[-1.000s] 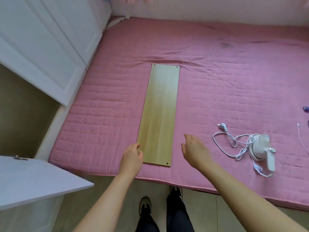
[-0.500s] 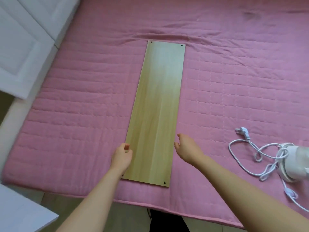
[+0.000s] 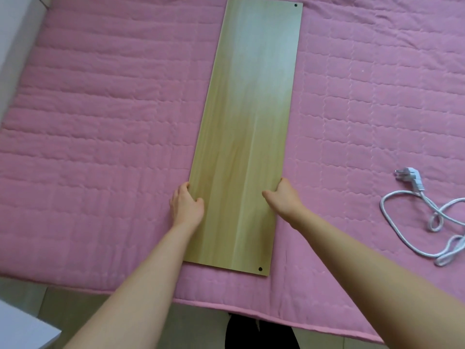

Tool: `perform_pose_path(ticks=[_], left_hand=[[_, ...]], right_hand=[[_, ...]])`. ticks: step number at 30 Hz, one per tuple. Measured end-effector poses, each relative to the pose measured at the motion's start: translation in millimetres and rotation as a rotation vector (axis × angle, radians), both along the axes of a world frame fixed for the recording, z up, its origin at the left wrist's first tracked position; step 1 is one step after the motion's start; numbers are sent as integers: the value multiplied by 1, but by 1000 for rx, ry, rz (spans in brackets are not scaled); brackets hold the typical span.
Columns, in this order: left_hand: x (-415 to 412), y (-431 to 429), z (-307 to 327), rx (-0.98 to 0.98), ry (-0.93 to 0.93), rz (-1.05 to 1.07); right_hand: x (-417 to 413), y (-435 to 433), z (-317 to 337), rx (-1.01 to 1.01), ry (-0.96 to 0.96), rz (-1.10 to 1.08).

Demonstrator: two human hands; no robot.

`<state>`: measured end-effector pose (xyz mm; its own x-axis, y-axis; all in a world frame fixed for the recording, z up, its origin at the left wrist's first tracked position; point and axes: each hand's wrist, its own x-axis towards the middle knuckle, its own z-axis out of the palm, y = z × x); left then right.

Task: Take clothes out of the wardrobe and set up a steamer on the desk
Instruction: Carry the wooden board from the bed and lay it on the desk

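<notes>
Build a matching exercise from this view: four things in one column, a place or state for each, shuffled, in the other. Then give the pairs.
1 wooden board
2 left hand
3 right hand
4 white plug

A grips the board's right edge
B lies flat on the pink quilt, between both hands
C lies right of the board, apart from it
D grips the board's left edge

Pairs: 1-B, 2-D, 3-A, 4-C
</notes>
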<state>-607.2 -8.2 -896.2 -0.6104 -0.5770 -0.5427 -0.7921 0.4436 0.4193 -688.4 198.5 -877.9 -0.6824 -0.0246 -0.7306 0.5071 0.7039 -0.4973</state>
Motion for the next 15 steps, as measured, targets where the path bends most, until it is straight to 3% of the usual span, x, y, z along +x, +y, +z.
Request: perform_pose_path(ticks=[5,15], left_hand=[[7,2,-2,-38,8,8],[96,12,15,-23,-244,-77]], right_hand=[[4,3,1,-8,-37,-72],[96,22,15,-31,-195,-121]])
